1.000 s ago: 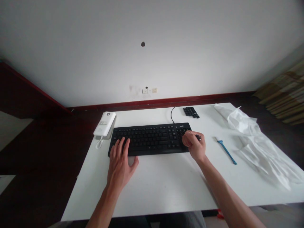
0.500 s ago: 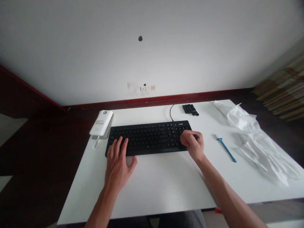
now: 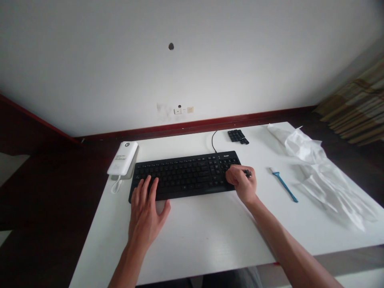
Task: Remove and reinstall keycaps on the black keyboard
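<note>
A black keyboard (image 3: 184, 176) lies on the white table, its cable running off the back. My left hand (image 3: 147, 212) rests on its left end, fingers spread over the keys and thumb by the front edge. At the number pad, my right hand (image 3: 243, 182) is closed around a slim black tool (image 3: 247, 173). Only the tool's end shows beside the fist; the working tip is hidden. Behind the keyboard sits a group of loose black keycaps (image 3: 237, 136). To the right of my right hand lies a blue brush (image 3: 285, 186) with a white tip.
A white power bank (image 3: 123, 158) with a short looped cable (image 3: 116, 185) lies at the table's left edge. Crumpled white plastic (image 3: 327, 180) spreads along the right side. The white table (image 3: 204, 236) stands near a wall with sockets (image 3: 183, 110).
The view has shifted slightly, so the table and keyboard appear a little farther left. Both hands keep about the same places on the keyboard, the right one still closed on the tool.
</note>
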### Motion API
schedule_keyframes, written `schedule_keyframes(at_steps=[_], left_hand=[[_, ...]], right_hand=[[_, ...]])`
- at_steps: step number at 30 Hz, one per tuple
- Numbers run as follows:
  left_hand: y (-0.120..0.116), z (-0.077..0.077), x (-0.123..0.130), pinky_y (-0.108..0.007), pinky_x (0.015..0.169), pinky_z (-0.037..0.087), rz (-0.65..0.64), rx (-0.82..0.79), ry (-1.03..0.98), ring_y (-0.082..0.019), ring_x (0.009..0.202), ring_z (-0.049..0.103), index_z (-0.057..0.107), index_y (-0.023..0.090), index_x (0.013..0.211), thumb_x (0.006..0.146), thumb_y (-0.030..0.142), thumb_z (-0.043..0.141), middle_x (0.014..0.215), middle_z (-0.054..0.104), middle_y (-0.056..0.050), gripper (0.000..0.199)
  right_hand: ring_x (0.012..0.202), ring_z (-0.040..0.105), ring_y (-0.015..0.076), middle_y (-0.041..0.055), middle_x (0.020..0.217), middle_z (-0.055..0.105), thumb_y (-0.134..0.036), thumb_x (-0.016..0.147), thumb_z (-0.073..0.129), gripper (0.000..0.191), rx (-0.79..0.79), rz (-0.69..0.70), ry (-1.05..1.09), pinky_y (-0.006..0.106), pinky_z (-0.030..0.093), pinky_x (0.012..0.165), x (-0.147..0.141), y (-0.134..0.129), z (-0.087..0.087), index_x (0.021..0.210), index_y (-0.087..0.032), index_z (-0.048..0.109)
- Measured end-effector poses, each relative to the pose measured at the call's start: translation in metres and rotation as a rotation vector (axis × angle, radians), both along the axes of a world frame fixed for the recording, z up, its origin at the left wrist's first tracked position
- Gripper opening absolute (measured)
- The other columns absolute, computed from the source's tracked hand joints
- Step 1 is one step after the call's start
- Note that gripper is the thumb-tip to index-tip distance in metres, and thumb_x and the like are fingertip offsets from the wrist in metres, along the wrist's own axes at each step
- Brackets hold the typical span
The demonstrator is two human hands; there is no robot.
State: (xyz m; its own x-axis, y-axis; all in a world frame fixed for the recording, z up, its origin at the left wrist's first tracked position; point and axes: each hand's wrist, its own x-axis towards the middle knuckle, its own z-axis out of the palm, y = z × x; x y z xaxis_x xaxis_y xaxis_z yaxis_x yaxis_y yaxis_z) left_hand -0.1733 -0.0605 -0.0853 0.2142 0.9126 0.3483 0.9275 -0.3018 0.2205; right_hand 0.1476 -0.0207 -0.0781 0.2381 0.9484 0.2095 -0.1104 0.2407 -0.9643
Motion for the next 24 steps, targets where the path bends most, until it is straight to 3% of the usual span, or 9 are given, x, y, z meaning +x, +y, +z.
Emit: schedule_keyframes(at_steps=[24], left_hand=[[0.0008,0.0015,0.0022,-0.063,0.125,0.029,0.007,-0.026,0.005,-0.04,0.154,0.031,0.028,0.023,0.164,0.097,0.04,0.059,0.168,0.032,-0.014,0.077]], right_hand=[[0.049,0.03,0.0112,-0.0021,0.049,0.036,-0.04,0.1,0.056,0.055,-0.068,0.005,-0.106,0.032,0.02,0.049,0.0011,-0.003,0.0016,0.051,-0.022,0.04]])
